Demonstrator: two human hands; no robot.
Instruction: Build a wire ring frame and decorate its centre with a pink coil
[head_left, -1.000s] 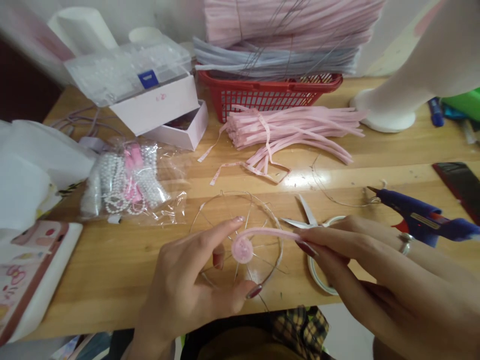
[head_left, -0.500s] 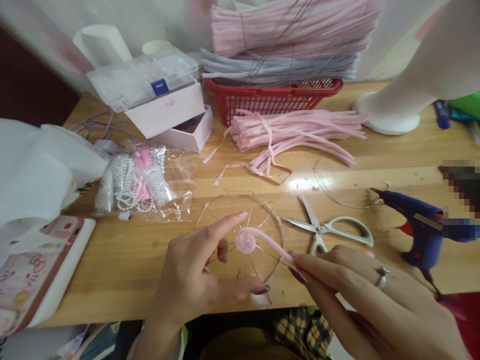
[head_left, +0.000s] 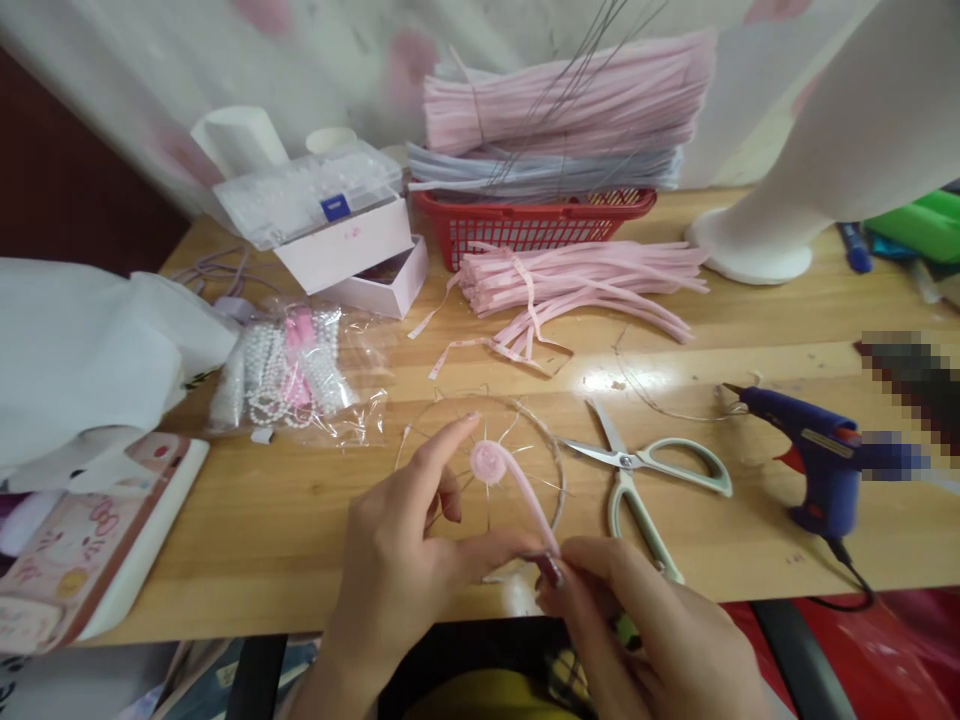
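A pink pipe cleaner (head_left: 529,490) is coiled into a small flat spiral at one end, over the middle of a round wire frame (head_left: 561,470) with thin spokes. My right hand (head_left: 637,610) pinches the straight tail of it, at the frame's near right side. Around the left of the frame, my left hand (head_left: 420,540) has thumb and index finger spread apart. Its index tip is beside the spiral, and its thumb tip is by the tail, close to my right fingers. Just right of the frame lie open scissors (head_left: 626,461) with pale green handles.
A blue glue gun (head_left: 817,450) lies at right. Behind are a bundle of pink pipe cleaners (head_left: 585,275) with a tape measure and a red basket (head_left: 540,212) piled with more. Bagged pearl strings (head_left: 292,365), boxes (head_left: 352,240) and a white stand (head_left: 750,245) are around.
My right hand has swung the tail toward me and left, so it now points down toward the table's near edge. My right fingers have come close to my left thumb. The view has shifted slightly.
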